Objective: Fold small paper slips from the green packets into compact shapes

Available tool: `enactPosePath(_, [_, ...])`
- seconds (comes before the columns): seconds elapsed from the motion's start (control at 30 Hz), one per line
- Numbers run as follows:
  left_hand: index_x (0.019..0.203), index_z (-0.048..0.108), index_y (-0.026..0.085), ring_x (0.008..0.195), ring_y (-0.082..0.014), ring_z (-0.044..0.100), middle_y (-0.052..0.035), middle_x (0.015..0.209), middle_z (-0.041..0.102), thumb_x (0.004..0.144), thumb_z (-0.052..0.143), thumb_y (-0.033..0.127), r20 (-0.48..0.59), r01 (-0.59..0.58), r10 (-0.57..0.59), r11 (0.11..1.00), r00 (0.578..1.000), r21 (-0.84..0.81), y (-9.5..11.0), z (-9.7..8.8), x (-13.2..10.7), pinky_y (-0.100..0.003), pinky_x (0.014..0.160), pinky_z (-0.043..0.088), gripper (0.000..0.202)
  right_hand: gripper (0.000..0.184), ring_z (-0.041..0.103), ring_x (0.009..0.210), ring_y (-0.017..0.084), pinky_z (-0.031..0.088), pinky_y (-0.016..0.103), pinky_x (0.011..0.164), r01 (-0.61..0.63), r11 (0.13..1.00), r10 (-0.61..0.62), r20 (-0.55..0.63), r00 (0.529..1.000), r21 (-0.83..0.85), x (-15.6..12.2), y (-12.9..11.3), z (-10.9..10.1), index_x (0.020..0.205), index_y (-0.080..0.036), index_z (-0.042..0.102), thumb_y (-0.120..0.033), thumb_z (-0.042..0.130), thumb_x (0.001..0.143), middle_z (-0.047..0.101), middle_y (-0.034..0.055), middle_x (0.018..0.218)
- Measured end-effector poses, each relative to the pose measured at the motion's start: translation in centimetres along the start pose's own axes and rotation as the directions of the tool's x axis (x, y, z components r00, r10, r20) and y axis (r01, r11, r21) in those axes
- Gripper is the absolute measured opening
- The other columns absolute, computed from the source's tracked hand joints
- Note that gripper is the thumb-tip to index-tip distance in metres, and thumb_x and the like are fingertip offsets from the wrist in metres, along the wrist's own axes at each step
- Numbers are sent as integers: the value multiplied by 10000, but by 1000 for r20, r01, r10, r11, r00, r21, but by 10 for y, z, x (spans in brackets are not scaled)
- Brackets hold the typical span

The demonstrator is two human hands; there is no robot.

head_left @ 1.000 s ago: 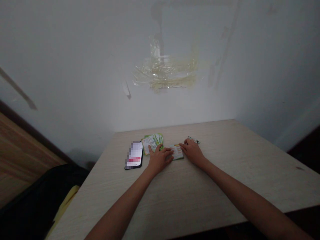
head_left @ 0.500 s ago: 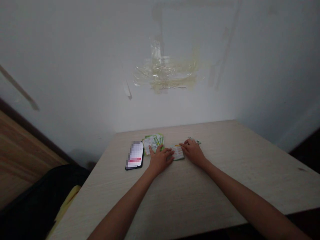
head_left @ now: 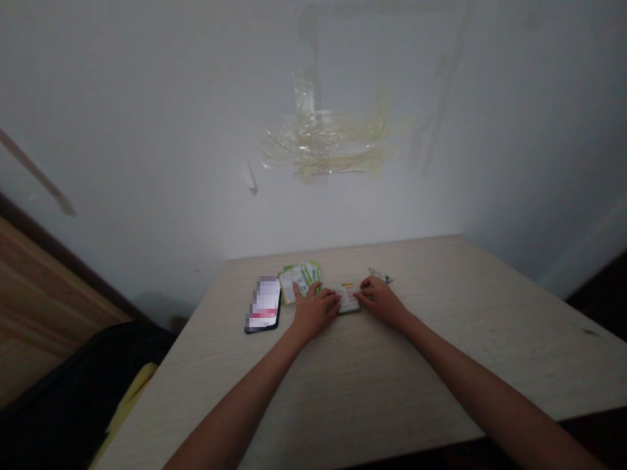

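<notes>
A small stack of printed cards (head_left: 349, 300), white with a yellow strip and red lines on top, lies on the table between my hands. My left hand (head_left: 313, 312) rests with spread fingers. Its fingertips touch the stack's left side, while its thumb reaches over a fanned group of green and white cards (head_left: 290, 285). At the stack's right edge, my right hand (head_left: 383, 303) has its fingers bent together in a pinch. Just behind that hand lies a flat green and white piece (head_left: 382, 275), possibly a card, seen edge-on and too small to make out.
A phone (head_left: 264, 305) with a lit, blurred screen lies left of the fanned cards. The pale wooden table (head_left: 372, 391) meets a wall (head_left: 196, 130) with old tape on it. Dark and yellow cloth (head_left: 132, 398) is at the lower left, beside a wooden panel (head_left: 39, 294).
My right hand's fingers have drawn back from the top of the stack to its right edge and curled in. My left hand has hardly moved.
</notes>
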State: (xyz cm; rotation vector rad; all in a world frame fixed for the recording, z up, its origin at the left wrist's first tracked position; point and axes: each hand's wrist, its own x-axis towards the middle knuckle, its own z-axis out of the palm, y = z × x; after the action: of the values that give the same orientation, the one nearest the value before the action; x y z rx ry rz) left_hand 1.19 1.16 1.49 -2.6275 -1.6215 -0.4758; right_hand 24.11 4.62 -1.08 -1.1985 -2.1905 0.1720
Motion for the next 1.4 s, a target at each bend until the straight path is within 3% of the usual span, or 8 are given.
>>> enactPosePath(0.17, [976,708,358,1299,-317,389,12,1135,676,928,457,446,45,-37,36,999,998,26,-5,-9,19,-778,1005,-97,270,266,571,922,196,454,347,866,-10,1000,10,0,1000,-4,-2,0,0,839,-186,765,-342,561,908,625,102,975])
enactPosePath(0.3, [935,714,352,1317,-318,372,29,1216,651,905,499,464,98,-78,79,997,992,-18,-9,-13,30,-768,1005,-110,245,266,571,946,198,452,349,880,1,1000,-1,-7,1000,12,-4,0,1,857,-191,764,-343,554,914,620,101,992])
enactPosePath(0.53, [1135,619,337,1348,-291,356,-8,1210,657,850,579,492,116,-46,47,999,992,-18,-8,-3,26,-727,1057,-77,327,255,568,983,207,449,374,914,13,998,-12,-17,1000,62,-7,0,-1,919,-215,759,-345,539,923,616,99,1037])
enactPosePath(0.73, [1215,578,421,1365,-296,325,4,1276,616,877,530,510,108,-44,48,998,993,-40,-11,3,22,-731,1055,-68,352,232,574,976,190,448,349,921,4,993,-2,-13,1000,119,-8,0,-2,904,-208,756,-326,556,916,625,90,1027])
enactPosePath(0.93, [1233,581,438,1367,-312,319,8,1289,608,888,505,516,121,-62,64,998,991,-18,-12,1,23,-704,1085,-31,362,217,578,952,189,451,344,904,-18,994,17,10,1000,109,-8,-1,-6,872,-198,755,-319,577,902,635,92,997])
enactPosePath(1.1, [1236,563,471,1360,-333,324,27,1297,604,891,497,519,112,-52,55,998,992,-22,-11,1,22,-746,1043,-61,355,222,571,937,184,444,338,898,33,994,-36,28,999,105,-8,-3,-9,851,-194,751,-308,569,907,626,89,974])
enactPosePath(1.4, [1242,537,511,1351,-354,328,47,1320,592,896,474,532,110,-31,32,1000,993,-5,-9,2,21,-785,977,-129,353,303,560,833,155,458,292,782,72,970,-97,97,991,231,-10,-1,-14,636,-173,681,-284,569,894,591,58,896])
